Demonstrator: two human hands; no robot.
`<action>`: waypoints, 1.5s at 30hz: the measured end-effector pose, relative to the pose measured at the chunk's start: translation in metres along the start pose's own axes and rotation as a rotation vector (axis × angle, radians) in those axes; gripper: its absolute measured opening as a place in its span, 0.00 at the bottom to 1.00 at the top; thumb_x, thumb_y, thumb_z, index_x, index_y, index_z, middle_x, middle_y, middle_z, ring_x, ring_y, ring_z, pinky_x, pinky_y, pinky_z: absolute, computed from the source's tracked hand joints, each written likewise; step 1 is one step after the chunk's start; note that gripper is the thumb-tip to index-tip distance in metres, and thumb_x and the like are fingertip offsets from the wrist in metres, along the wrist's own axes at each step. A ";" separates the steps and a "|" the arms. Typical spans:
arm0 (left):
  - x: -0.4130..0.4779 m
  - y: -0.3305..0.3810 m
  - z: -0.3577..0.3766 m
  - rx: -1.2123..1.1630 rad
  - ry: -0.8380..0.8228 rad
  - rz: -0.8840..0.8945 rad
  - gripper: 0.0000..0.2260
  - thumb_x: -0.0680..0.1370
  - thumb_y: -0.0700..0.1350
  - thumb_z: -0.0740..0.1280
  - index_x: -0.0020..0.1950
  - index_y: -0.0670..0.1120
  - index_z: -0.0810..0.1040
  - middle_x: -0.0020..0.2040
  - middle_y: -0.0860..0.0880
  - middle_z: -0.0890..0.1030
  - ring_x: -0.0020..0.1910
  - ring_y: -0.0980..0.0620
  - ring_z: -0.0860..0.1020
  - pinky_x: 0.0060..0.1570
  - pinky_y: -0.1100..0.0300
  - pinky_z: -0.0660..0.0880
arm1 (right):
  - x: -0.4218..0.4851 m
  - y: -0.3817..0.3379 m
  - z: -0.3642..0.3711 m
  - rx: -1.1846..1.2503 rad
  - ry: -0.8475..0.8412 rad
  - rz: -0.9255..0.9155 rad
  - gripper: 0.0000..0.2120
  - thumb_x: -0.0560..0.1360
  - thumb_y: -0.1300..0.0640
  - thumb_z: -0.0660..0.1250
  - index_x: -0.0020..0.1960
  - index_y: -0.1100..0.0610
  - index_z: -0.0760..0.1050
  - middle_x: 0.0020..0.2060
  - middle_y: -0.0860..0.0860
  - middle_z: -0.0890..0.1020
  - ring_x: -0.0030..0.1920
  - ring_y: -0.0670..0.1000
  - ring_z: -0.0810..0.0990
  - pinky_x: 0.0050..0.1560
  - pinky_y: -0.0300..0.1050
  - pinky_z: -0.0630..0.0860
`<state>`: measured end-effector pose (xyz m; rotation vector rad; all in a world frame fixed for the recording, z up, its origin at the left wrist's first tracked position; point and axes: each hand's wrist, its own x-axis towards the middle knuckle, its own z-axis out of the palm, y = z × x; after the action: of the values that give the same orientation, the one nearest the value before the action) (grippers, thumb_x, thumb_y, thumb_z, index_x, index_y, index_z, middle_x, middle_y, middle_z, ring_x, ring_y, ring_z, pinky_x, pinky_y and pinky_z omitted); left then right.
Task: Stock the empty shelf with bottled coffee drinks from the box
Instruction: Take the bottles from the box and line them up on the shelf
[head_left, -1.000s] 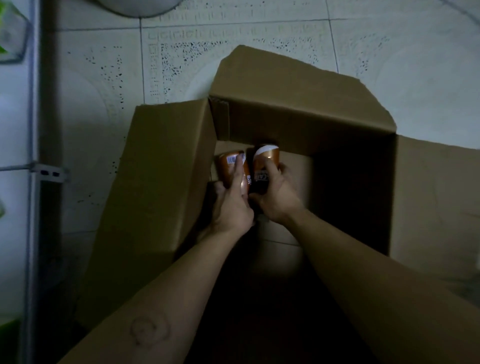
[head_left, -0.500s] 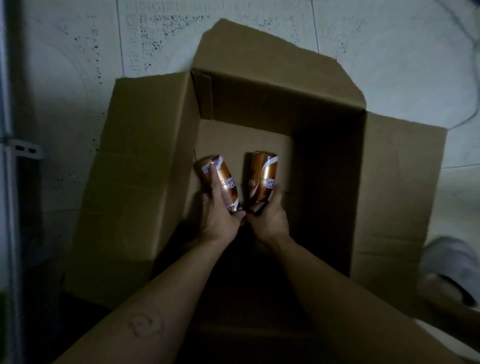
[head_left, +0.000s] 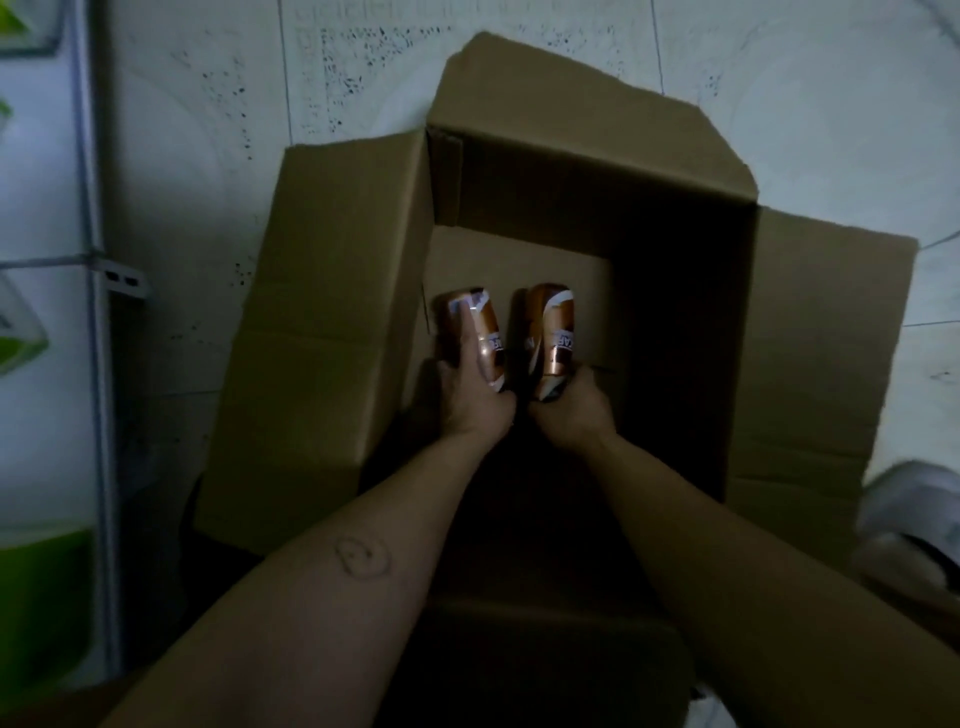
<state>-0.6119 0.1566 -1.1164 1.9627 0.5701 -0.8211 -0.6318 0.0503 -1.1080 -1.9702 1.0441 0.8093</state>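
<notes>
An open cardboard box (head_left: 332, 322) sits on the tiled floor with its flaps spread outward. Both my arms reach down into it. My left hand (head_left: 475, 397) is shut on a copper-brown coffee bottle (head_left: 485, 332), index finger stretched along its side. My right hand (head_left: 569, 410) is shut on a second coffee bottle (head_left: 553, 332) just to the right, gripped at its near end. The two bottles are side by side, bases pointing away from me, above the box's lit bottom panel. The right half of the box interior is in deep shadow.
A white metal shelf post (head_left: 91, 291) with a bracket runs down the left edge, with green packages (head_left: 47, 587) behind it. A white shoe (head_left: 914, 514) shows at the lower right beside the box's right flap (head_left: 831, 364). Pale speckled floor tiles (head_left: 218, 130) surround the box.
Both hands have drawn the two bottles up and toward me from the box bottom, tilting them so their bases point away. The view has shifted slightly.
</notes>
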 end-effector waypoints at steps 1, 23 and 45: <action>0.000 0.000 -0.002 0.013 -0.010 0.003 0.49 0.73 0.38 0.71 0.73 0.72 0.40 0.77 0.42 0.53 0.74 0.36 0.59 0.66 0.35 0.65 | -0.005 0.001 -0.001 0.021 0.012 0.009 0.33 0.72 0.59 0.72 0.72 0.57 0.61 0.65 0.57 0.75 0.63 0.58 0.76 0.60 0.51 0.74; -0.117 0.099 -0.111 0.371 0.146 0.368 0.12 0.69 0.43 0.77 0.47 0.48 0.76 0.49 0.48 0.77 0.44 0.50 0.77 0.37 0.59 0.72 | -0.140 -0.027 -0.121 -0.145 0.342 -0.412 0.11 0.76 0.52 0.68 0.58 0.50 0.75 0.51 0.50 0.81 0.48 0.50 0.80 0.45 0.44 0.78; -0.496 0.210 -0.323 0.458 0.767 0.939 0.17 0.70 0.50 0.76 0.59 0.53 0.80 0.57 0.50 0.80 0.54 0.46 0.78 0.46 0.52 0.76 | -0.533 -0.136 -0.205 -0.182 0.665 -1.196 0.20 0.75 0.65 0.64 0.64 0.50 0.75 0.58 0.56 0.78 0.53 0.57 0.78 0.47 0.53 0.80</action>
<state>-0.7020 0.3035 -0.5126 2.5799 -0.1982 0.4548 -0.7264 0.1398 -0.5357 -2.5476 -0.0585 -0.4443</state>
